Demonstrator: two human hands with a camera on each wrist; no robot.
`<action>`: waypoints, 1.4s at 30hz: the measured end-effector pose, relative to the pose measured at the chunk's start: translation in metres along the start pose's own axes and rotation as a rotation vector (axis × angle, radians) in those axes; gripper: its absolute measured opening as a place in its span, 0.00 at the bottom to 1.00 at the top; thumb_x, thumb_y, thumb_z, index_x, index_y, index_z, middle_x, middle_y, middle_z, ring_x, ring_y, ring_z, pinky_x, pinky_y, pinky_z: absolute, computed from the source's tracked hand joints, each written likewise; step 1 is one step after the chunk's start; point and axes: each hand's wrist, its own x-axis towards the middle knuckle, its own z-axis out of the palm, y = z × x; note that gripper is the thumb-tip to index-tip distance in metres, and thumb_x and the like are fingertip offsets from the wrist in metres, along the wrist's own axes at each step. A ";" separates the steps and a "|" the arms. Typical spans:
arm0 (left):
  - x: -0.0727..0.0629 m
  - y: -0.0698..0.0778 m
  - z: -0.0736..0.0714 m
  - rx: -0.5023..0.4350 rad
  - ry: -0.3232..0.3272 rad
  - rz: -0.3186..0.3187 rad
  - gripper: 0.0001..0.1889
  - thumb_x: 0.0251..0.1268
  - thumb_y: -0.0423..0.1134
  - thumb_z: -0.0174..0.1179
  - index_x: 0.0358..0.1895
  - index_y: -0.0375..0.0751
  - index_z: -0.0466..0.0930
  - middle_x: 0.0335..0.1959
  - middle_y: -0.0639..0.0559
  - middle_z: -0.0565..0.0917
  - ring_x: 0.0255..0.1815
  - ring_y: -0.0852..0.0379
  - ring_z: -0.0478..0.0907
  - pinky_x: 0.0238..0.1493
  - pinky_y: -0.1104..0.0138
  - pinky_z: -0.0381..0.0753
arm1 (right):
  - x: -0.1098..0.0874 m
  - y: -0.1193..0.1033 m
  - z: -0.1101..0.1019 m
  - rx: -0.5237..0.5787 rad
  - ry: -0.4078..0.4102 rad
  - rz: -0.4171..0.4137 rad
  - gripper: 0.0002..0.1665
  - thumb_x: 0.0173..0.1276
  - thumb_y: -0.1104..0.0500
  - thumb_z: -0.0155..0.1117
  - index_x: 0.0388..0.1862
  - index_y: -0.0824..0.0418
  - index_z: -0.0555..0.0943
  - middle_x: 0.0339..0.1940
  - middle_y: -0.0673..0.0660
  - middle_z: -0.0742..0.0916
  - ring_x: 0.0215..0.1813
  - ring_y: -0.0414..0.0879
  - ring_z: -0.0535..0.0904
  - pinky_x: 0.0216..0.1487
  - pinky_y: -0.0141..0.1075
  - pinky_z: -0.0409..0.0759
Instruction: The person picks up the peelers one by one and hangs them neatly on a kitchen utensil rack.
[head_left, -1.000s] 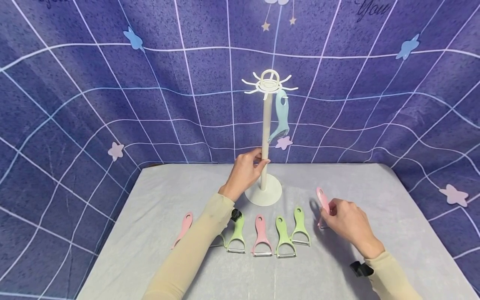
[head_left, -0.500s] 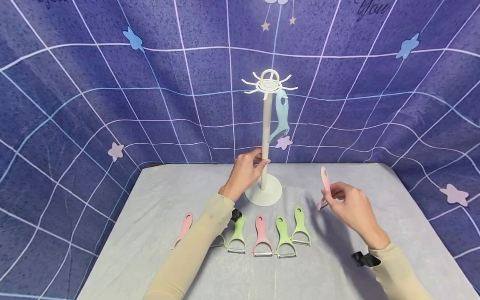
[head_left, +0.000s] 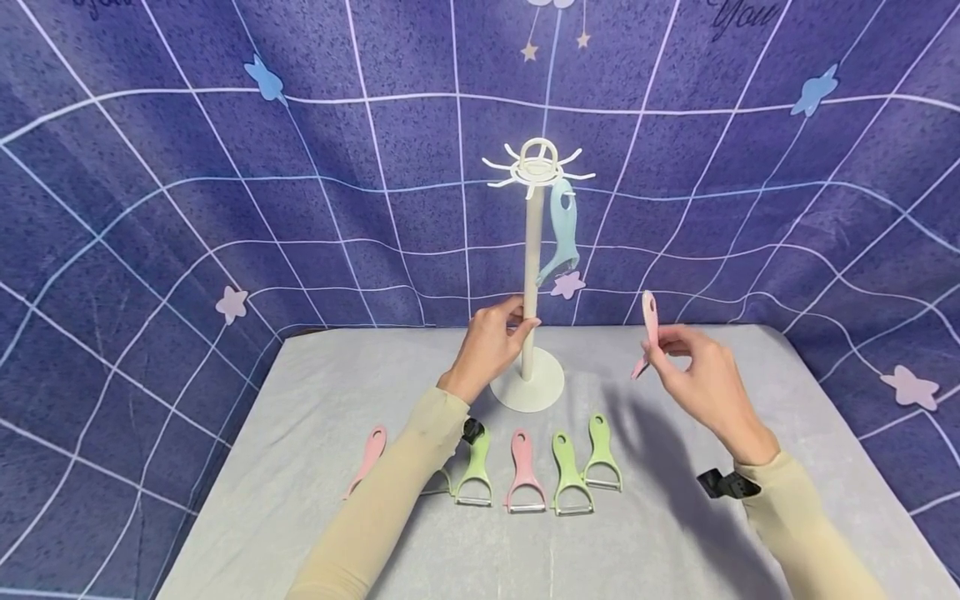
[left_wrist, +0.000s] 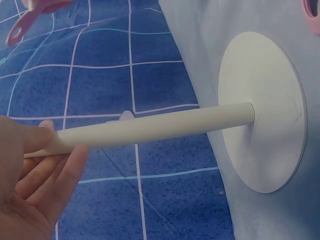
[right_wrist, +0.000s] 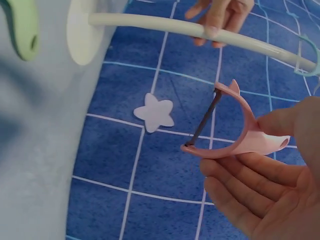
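My left hand (head_left: 491, 342) grips the post of a white hook stand (head_left: 533, 250) with thumb and fingers, partway up above its round base (left_wrist: 265, 115). Raised over the table on the right, my right hand (head_left: 697, 375) pinches a pink peeler (head_left: 650, 321) by its handle. In the right wrist view the pink peeler (right_wrist: 242, 130) has its blade end turned toward the stand, thumb on one side and fingers beneath. A light blue peeler (head_left: 564, 225) hangs from one hook at the right of the stand's top.
In front of the stand lie a pink peeler (head_left: 522, 471) and several green peelers (head_left: 566, 471) on the grey cloth-covered table (head_left: 600, 558). Another pink peeler (head_left: 371, 454) is partly behind my left sleeve. A purple grid-patterned curtain (head_left: 360, 208) rises behind.
My right hand has lifted the pink peeler from near the table, up and toward the back. My left hand stays on the stand's post.
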 end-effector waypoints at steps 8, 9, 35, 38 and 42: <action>0.001 0.000 0.001 -0.004 -0.001 0.001 0.09 0.76 0.37 0.69 0.51 0.37 0.86 0.43 0.44 0.92 0.46 0.49 0.92 0.47 0.67 0.92 | 0.026 -0.007 -0.004 0.042 0.137 -0.132 0.10 0.73 0.59 0.74 0.50 0.61 0.90 0.40 0.56 0.93 0.44 0.49 0.91 0.40 0.23 0.74; 0.001 0.000 0.001 -0.004 0.000 0.002 0.09 0.76 0.37 0.69 0.51 0.37 0.86 0.43 0.44 0.92 0.46 0.49 0.92 0.47 0.67 0.92 | 0.030 -0.008 -0.004 0.044 0.147 -0.142 0.10 0.73 0.59 0.74 0.50 0.60 0.90 0.40 0.55 0.93 0.43 0.44 0.90 0.39 0.22 0.73; 0.000 -0.004 0.003 -0.021 0.020 0.009 0.10 0.76 0.38 0.69 0.51 0.36 0.86 0.43 0.44 0.92 0.46 0.49 0.92 0.46 0.69 0.92 | 0.115 -0.054 -0.021 0.190 0.127 -0.308 0.12 0.74 0.60 0.74 0.54 0.61 0.90 0.45 0.54 0.94 0.48 0.22 0.83 0.56 0.24 0.79; 0.000 -0.004 0.004 -0.018 0.024 0.009 0.09 0.76 0.38 0.69 0.51 0.37 0.86 0.42 0.44 0.92 0.46 0.49 0.92 0.45 0.69 0.92 | 0.120 -0.061 -0.021 0.206 0.102 -0.314 0.13 0.74 0.60 0.74 0.54 0.61 0.90 0.45 0.53 0.94 0.50 0.25 0.85 0.60 0.26 0.81; 0.000 -0.004 0.004 -0.026 0.028 0.014 0.08 0.75 0.36 0.70 0.50 0.36 0.86 0.42 0.44 0.92 0.45 0.49 0.92 0.44 0.69 0.92 | 0.125 -0.068 -0.020 0.221 0.080 -0.334 0.12 0.75 0.59 0.73 0.54 0.60 0.90 0.45 0.51 0.93 0.51 0.31 0.86 0.63 0.30 0.83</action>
